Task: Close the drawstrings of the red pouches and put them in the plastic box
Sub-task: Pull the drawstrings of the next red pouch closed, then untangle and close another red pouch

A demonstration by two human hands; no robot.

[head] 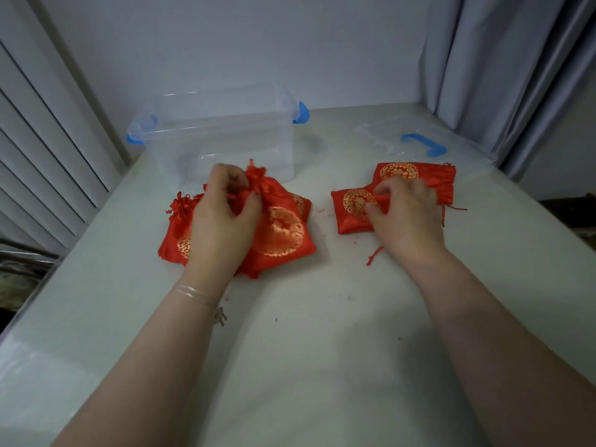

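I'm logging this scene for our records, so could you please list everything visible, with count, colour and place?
closed pouches: at least two, red with gold print, left pile in front of the box, necks gathered.
open pouches: two, red with gold print, right of centre, overlapping, mouths not gathered.
plastic box: one, clear with blue latches, rear left, nothing inside.
lid: one, clear with blue handle, rear right, flat on the table.
table: one, pale grey-white, under everything.
curtain: grey, right rear.
bracelet: thin, silvery, left wrist.
left hand: grips the gathered neck of a closed pouch.
right hand: pinches the nearer open pouch.
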